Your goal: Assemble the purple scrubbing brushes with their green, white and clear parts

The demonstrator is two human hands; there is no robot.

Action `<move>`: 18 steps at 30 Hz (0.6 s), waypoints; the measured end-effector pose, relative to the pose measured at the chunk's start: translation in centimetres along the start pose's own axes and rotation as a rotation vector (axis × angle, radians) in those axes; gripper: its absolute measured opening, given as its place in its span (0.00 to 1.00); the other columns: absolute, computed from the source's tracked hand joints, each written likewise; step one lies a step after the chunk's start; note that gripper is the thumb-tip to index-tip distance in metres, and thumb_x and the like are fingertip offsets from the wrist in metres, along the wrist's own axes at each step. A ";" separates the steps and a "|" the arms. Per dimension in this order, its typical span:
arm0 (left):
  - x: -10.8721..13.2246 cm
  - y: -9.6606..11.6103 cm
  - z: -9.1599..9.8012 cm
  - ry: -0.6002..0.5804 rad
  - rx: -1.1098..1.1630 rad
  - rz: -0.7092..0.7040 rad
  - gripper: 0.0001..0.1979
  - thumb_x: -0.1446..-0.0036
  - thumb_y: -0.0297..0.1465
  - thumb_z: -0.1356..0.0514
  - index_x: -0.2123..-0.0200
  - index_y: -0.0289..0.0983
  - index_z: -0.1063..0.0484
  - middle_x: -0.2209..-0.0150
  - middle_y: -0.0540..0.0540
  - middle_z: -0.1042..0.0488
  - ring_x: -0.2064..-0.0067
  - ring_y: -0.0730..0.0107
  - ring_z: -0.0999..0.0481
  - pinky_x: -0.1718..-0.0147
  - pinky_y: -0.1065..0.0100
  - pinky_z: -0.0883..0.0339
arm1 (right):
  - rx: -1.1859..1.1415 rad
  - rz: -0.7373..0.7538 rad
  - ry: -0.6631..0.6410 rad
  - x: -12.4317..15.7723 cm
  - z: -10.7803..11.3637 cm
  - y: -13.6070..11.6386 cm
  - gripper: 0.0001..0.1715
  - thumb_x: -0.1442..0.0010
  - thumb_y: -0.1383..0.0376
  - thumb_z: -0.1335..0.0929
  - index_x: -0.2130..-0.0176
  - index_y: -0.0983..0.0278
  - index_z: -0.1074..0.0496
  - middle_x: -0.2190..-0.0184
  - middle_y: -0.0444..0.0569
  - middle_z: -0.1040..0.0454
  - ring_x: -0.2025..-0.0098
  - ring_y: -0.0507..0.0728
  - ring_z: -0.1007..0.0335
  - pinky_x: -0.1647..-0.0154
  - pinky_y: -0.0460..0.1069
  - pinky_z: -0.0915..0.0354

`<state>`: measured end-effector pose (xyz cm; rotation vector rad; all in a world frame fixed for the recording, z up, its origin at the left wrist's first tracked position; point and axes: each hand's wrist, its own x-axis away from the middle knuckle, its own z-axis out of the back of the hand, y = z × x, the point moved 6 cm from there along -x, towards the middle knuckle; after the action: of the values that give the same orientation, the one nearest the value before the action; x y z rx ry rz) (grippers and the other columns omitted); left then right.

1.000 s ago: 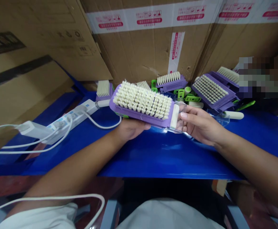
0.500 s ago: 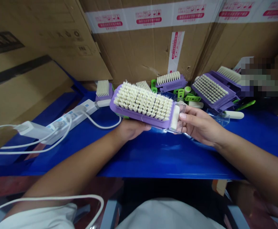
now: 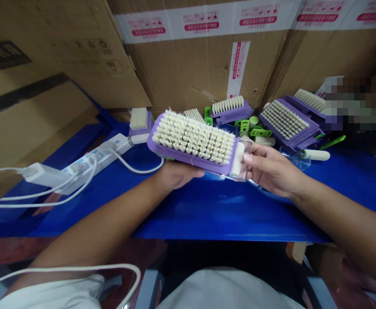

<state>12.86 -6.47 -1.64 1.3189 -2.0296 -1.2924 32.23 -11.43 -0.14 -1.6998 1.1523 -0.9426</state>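
Note:
A purple scrubbing brush (image 3: 192,139) with cream bristles facing up is held above the blue table, between both hands. My left hand (image 3: 178,174) is closed on it from below near the bristled end; most of those fingers are hidden under the brush. My right hand (image 3: 268,167) pinches the other end, where a clear plastic piece (image 3: 244,161) surrounds a white part. The thumb lies on top and the fingers sit beneath.
Behind the held brush lie several purple brushes (image 3: 284,120) and green clips (image 3: 258,132). A white power strip (image 3: 91,163) with cables lies left on the blue table (image 3: 226,219). Cardboard boxes (image 3: 188,64) rise at the back. A white cable (image 3: 78,268) crosses my left arm.
Almost nothing differs. The brush has tilted or shifted very slightly, its bristled end a little further left; both hands keep their grip.

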 end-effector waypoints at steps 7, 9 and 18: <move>0.0 0.1 0.1 -0.004 0.009 -0.019 0.35 0.67 0.22 0.25 0.51 0.48 0.14 0.46 0.54 0.12 0.34 0.46 0.18 0.26 0.47 0.30 | 0.018 0.003 -0.013 0.1 -0.1 -0.1 0.29 0.50 0.50 0.12 0.60 0.63 0.21 0.69 0.45 0.16 0.71 0.51 0.19 0.67 0.45 0.20; 0.0 0.0 0.0 -0.017 0.000 -0.004 0.33 0.66 0.23 0.25 0.52 0.48 0.14 0.48 0.54 0.11 0.35 0.46 0.17 0.26 0.48 0.29 | 0.007 0.002 -0.012 0.0 -0.1 -0.1 0.29 0.51 0.51 0.12 0.61 0.63 0.21 0.69 0.45 0.16 0.72 0.50 0.19 0.66 0.44 0.20; 0.0 -0.4 0.5 -0.042 -0.015 0.009 0.31 0.64 0.23 0.23 0.51 0.45 0.13 0.48 0.50 0.11 0.34 0.43 0.18 0.28 0.44 0.28 | -0.008 0.005 -0.019 -0.1 0.0 0.0 0.29 0.51 0.51 0.12 0.61 0.62 0.21 0.71 0.43 0.16 0.71 0.50 0.18 0.66 0.44 0.20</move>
<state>12.70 -6.32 -2.20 1.2845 -2.0477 -1.3395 32.17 -11.37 -0.12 -1.7075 1.1489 -0.9184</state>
